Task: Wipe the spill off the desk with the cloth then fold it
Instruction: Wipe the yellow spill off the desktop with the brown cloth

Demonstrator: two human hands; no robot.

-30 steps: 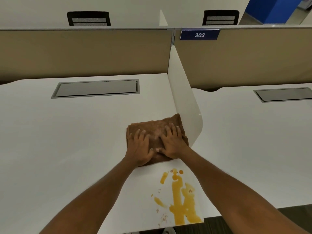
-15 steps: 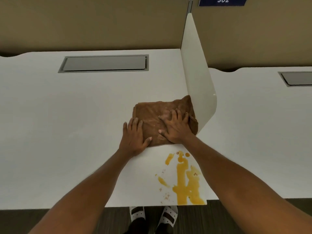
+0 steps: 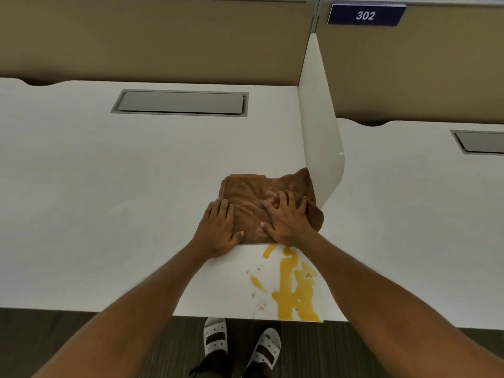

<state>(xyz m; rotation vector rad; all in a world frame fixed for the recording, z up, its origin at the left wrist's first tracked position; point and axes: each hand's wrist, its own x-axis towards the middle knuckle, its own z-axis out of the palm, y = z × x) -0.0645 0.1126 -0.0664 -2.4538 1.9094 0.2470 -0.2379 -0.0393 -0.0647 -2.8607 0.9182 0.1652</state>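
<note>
A brown cloth (image 3: 253,195) lies spread on the white desk (image 3: 109,200), its right corner against the divider. My right hand (image 3: 286,219) presses flat on the cloth's right half, fingers spread. My left hand (image 3: 219,229) rests flat at the cloth's left near edge, fingertips on the cloth and palm on the desk. An orange-yellow spill (image 3: 293,287) with small crumbs streaks the desk just in front of the cloth, running to the desk's front edge. The cloth's near edge touches the top of the spill.
A white rounded divider panel (image 3: 319,126) stands upright to the right of the cloth. A grey cable hatch (image 3: 180,102) sits in the desk further back. Tan partition walls (image 3: 152,39) close off the rear, with a blue "302" sign (image 3: 365,15). My sandalled feet (image 3: 240,342) stand below the desk edge.
My left hand slid off the middle of the cloth to its left near edge. The cloth has come slightly nearer the spill. The camera tilted down, bringing the feet into view.
</note>
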